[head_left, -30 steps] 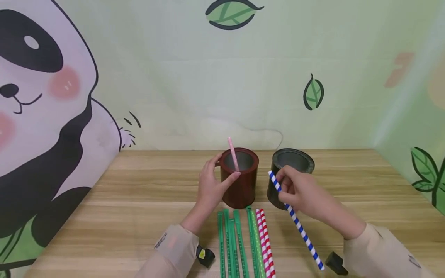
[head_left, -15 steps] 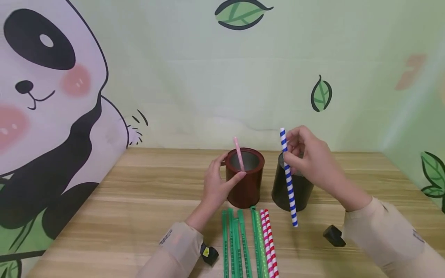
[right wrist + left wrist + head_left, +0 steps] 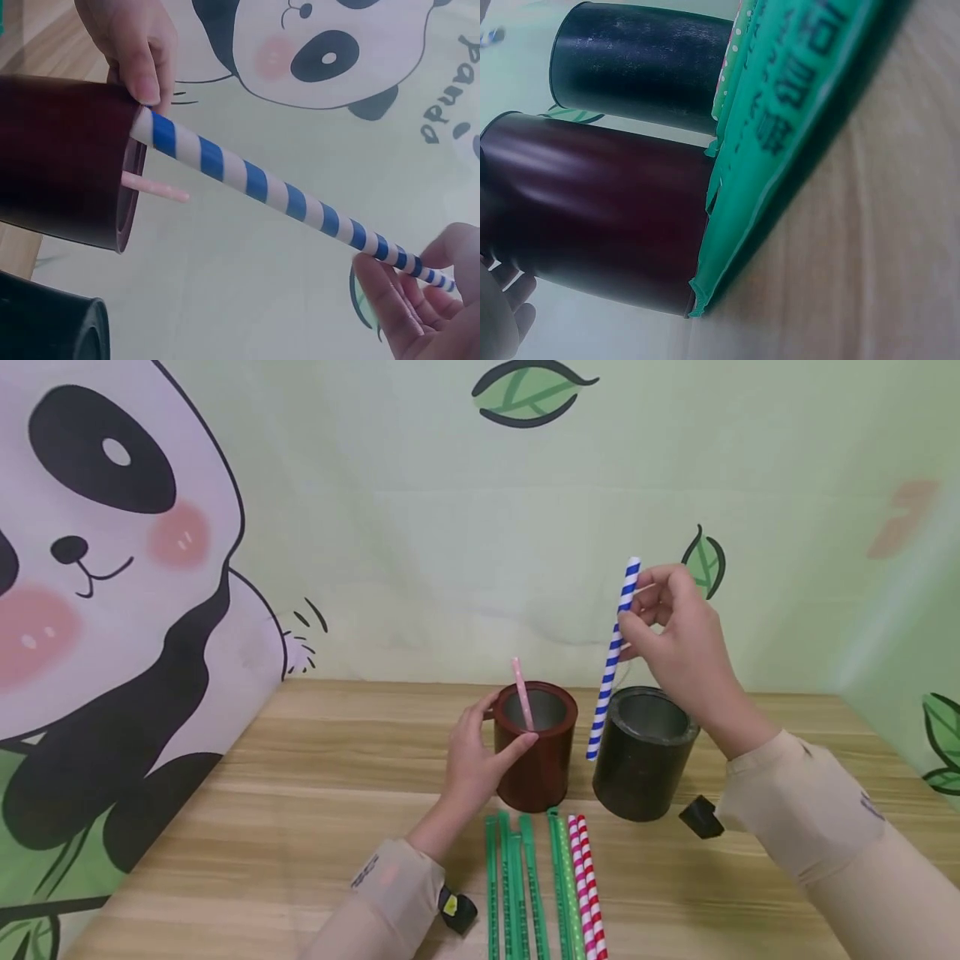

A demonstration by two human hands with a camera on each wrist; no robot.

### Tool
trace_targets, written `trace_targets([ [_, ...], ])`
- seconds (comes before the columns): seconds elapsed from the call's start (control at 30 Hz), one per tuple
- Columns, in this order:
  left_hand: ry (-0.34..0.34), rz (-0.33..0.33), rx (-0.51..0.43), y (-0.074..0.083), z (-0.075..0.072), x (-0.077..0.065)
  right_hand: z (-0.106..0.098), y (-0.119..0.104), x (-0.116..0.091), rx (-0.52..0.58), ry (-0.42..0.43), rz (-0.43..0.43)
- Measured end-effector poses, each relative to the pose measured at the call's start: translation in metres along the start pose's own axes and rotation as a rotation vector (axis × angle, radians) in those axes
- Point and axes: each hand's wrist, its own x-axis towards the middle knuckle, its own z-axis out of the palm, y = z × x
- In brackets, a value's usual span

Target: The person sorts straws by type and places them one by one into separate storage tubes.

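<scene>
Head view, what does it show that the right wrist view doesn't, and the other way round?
Only the head view shows the red-striped straw, the pink-striped straw beside it on the table, and both beige sleeves. Only the right wrist view shows the printed word "panda". Both show the blue-striped straw held in the right hand, the left hand on the dark red cup, the pale pink straw leaning in that cup, and the black cup.

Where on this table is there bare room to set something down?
A wide bare patch of table lies left of the left sleeve, another between the red-striped straw and the right sleeve. It's crowded in front of the brown mug, where green straws lie side by side, and the gap to the black cup is narrow.
</scene>
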Motion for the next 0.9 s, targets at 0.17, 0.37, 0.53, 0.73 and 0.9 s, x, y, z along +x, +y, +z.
trace_targets([
  [0.17,0.001,-0.007,0.009,0.000,0.000,0.000,0.005,0.000,0.012,0.053,0.058,-0.026],
  [0.37,-0.003,-0.025,0.020,0.000,0.000,0.000,0.019,0.008,0.022,0.082,0.088,-0.037],
  [0.53,-0.007,-0.024,0.015,0.001,0.000,0.000,0.030,0.015,0.025,0.080,0.081,-0.023],
  [0.73,-0.002,-0.014,0.008,0.002,0.000,0.000,0.046,0.024,0.025,0.081,0.076,-0.023],
  [0.9,-0.001,-0.010,0.003,0.002,-0.001,0.000,0.059,0.033,0.023,0.032,0.051,-0.019],
])
